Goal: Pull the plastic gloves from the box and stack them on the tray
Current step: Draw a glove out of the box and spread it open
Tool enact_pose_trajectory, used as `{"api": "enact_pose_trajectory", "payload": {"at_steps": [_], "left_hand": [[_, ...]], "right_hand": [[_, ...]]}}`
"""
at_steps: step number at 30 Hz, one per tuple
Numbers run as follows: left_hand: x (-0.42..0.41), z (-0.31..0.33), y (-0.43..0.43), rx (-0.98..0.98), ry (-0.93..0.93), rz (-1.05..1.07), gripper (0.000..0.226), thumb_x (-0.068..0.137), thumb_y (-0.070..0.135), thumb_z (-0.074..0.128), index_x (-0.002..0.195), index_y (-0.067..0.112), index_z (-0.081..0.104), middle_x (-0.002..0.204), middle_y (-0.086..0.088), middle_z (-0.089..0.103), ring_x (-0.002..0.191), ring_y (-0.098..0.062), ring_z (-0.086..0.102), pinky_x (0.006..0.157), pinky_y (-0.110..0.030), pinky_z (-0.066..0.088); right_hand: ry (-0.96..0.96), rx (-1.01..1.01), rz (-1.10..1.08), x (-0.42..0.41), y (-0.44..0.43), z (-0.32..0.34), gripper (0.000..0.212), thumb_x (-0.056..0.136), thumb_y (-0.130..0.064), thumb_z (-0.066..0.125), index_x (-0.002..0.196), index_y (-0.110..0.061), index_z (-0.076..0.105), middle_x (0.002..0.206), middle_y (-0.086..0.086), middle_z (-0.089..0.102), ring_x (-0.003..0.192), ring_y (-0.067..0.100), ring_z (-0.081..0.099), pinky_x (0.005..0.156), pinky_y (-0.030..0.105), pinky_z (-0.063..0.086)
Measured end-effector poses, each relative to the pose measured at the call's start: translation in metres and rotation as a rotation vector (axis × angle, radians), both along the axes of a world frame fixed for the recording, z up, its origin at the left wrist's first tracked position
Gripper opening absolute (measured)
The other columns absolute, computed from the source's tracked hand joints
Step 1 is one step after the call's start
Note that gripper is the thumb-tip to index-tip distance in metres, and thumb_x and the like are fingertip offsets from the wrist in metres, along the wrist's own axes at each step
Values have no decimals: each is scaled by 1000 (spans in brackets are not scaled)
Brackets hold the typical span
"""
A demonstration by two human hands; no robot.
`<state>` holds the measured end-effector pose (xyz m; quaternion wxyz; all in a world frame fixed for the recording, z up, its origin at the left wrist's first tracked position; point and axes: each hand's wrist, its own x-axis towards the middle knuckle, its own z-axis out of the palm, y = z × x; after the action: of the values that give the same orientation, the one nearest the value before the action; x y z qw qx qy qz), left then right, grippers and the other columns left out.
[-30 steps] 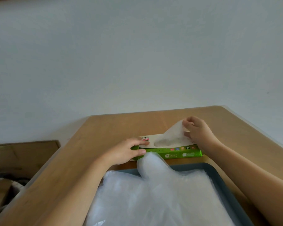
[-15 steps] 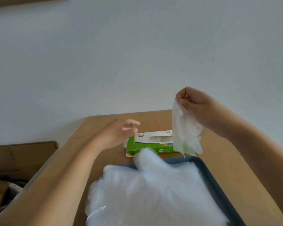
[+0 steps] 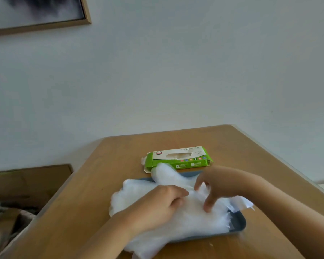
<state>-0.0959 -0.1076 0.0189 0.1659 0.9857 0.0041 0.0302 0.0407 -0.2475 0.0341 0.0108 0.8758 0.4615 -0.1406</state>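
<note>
A green and white glove box [image 3: 178, 159] lies on the wooden table behind a dark tray [image 3: 238, 222]. A thick stack of clear plastic gloves [image 3: 137, 193] covers the tray and spills over its left and front edges. Both hands are down on the stack. My left hand [image 3: 157, 204] has its fingers curled and pinches the top glove near the middle. Just to the right, my right hand [image 3: 219, 186] holds the same top glove [image 3: 240, 202] between bent fingers and thumb. That glove's loose end hangs over the tray's right rim.
The table [image 3: 86, 212] ends close to the wall behind the box and drops off on the left and right. A wooden board [image 3: 26, 182] and clutter sit lower at the left. A framed picture [image 3: 37, 14] hangs at the upper left.
My right hand came down from above the box with the pulled glove and set it on the stack. My left hand left the box and moved onto the stack too.
</note>
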Motion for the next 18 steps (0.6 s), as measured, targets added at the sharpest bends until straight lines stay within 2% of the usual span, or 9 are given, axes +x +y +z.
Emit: {"api": "enact_pose_trajectory", "payload": {"at_steps": [1, 3, 5, 7, 9, 12, 14, 16, 18], "left_hand": [[3, -6, -1, -25, 38, -26, 41, 104, 27, 35, 144, 32, 42, 144, 10, 45, 128, -2, 41, 86, 3, 26], [7, -11, 0, -25, 125, -55, 46, 104, 26, 33, 150, 26, 31, 155, 6, 31, 140, -10, 29, 105, -16, 21], [12, -15, 9, 78, 146, -38, 49, 104, 33, 30, 152, 23, 22, 157, 6, 22, 143, -7, 16, 108, -17, 11], [21, -16, 24, 275, 154, 2, 57, 103, 44, 26, 153, 20, 14, 161, 3, 11, 142, -1, 1, 112, -20, -3], [32, -22, 44, 369, 147, 64, 65, 101, 50, 24, 154, 17, 8, 162, -2, -1, 147, -10, -9, 115, -30, -12], [40, -25, 65, 348, 190, 175, 73, 97, 58, 21, 154, 17, 5, 162, -4, 0, 149, -17, -6, 116, -36, -12], [42, -23, 71, 278, 154, 215, 73, 96, 58, 23, 154, 16, 11, 162, -4, 5, 149, -16, -2, 118, -36, -8], [41, -14, 68, 169, 44, 240, 69, 97, 55, 32, 152, 15, 21, 161, -4, 14, 148, -15, 6, 118, -31, 2], [38, -2, 62, -82, -83, 239, 74, 88, 64, 43, 146, 18, 37, 153, -4, 35, 142, -14, 30, 109, -21, 22]], "right_hand": [[-4, -11, -7, -1, 0, -2, 70, 68, -42, 82, 131, -29, 54, 115, -5, 59, 87, 10, 46, 74, 23, 38], [-3, -27, -15, -3, 1, -3, 76, 68, -39, 82, 136, -28, 49, 123, -2, 58, 90, 12, 46, 75, 24, 37], [5, -36, -16, -3, 1, -3, 78, 69, -39, 82, 138, -27, 47, 124, -1, 57, 95, 15, 50, 76, 24, 37], [14, -41, -16, -2, 1, -4, 78, 69, -38, 82, 138, -27, 46, 126, 0, 57, 106, 19, 53, 79, 24, 38], [21, -37, -11, 0, 0, -5, 79, 70, -38, 82, 139, -28, 46, 128, -1, 55, 113, 21, 51, 83, 25, 38], [29, -36, 13, 1, -1, -4, 77, 71, -39, 80, 139, -28, 46, 129, -1, 55, 114, 21, 51, 85, 25, 37], [39, 7, -1, 2, -2, -1, 68, 73, -41, 79, 134, -28, 52, 124, -1, 59, 105, 18, 53, 83, 25, 39], [59, 116, -16, 4, -3, 5, 50, 78, -41, 75, 124, -29, 61, 108, -7, 63, 91, 11, 55, 77, 22, 41], [155, 308, -35, 5, -3, 14, 30, 82, -38, 72, 110, -31, 69, 83, -16, 62, 73, 1, 54, 67, 16, 39]]}}
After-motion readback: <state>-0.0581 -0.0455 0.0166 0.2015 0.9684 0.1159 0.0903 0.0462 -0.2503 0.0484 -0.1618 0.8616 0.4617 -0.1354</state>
